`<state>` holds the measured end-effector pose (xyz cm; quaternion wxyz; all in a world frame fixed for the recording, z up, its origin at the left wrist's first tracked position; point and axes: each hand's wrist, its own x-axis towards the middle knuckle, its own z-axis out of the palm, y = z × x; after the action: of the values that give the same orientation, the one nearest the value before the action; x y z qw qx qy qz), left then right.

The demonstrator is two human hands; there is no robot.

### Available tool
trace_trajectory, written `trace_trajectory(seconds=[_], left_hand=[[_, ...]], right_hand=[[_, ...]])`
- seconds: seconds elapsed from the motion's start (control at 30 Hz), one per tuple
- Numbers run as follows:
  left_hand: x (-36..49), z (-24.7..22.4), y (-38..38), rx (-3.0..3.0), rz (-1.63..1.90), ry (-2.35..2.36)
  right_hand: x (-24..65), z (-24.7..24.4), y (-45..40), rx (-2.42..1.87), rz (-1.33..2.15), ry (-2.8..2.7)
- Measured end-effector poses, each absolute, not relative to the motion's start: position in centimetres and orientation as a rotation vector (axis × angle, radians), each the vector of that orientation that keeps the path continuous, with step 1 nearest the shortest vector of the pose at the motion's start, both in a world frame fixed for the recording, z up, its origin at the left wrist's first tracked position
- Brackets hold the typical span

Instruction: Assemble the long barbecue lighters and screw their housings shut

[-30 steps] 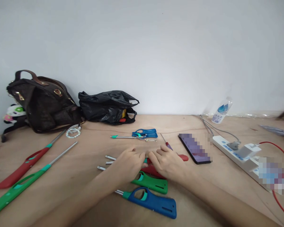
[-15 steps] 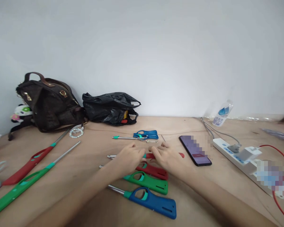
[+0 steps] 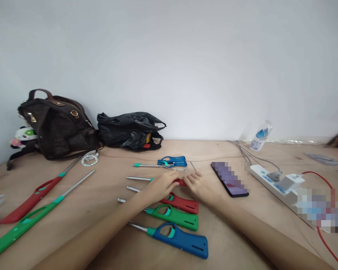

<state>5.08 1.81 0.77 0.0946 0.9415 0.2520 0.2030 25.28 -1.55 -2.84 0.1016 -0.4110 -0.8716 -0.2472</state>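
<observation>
Both my hands are on a red long-nosed gas lighter (image 3: pixel 180 182), whose metal tube points left and whose handle is mostly covered. My left hand (image 3: pixel 162 186) is closed around its middle, behind the teal collar. With bent fingers my right hand (image 3: pixel 197 185) grips the handle's right part. Just below lie a second red lighter (image 3: pixel 184 204), a green lighter (image 3: pixel 183 219) and a blue lighter (image 3: pixel 186 242), in a row with tubes to the left. Beyond my hands is an opened blue lighter casing (image 3: pixel 176 160), with a loose metal tube (image 3: pixel 149 165) and a small clear part (image 3: pixel 180 170).
A phone (image 3: pixel 229 180) and a white power strip (image 3: pixel 273 183) lie to the right, with a bottle (image 3: pixel 261 137) behind. At left are another red lighter (image 3: pixel 33 200), a longer green lighter (image 3: pixel 25 225), a bead bracelet (image 3: pixel 89 159), a brown bag (image 3: pixel 56 127) and a black plastic bag (image 3: pixel 126 129).
The held red lighter has shifted left, so its tube now shows left of my left hand. My right hand has closed over its handle end. The view has shifted slightly.
</observation>
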Motion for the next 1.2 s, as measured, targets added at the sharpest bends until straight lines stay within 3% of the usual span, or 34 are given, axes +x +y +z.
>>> trace_trajectory(seconds=[0.23, 0.4, 0.53, 1.07, 1.2], left_hand=[[6.2, -0.8, 2.7, 2.835, 0.514, 0.773], [6.1, -0.8, 2.2, 2.909, 0.523, 0.776], [6.2, -0.9, 2.2, 2.821, 0.540, 0.775], [6.4, -1.3, 2.7, 2.577, 0.706, 0.778], [6.4, -1.3, 2.8, 2.594, 0.695, 0.781]], right_hand=[[28.7, -0.8, -1.8, -1.216, -0.403, -2.419], [32.6, 1.7, -2.5, -1.646, 0.121, -2.249], [33.2, 2.2, -2.9, -1.644, 0.450, -2.343], [30.4, 0.8, -3.6, -1.707, -0.163, -2.638], [29.1, 0.4, -3.6, -1.584, 0.113, -2.406]])
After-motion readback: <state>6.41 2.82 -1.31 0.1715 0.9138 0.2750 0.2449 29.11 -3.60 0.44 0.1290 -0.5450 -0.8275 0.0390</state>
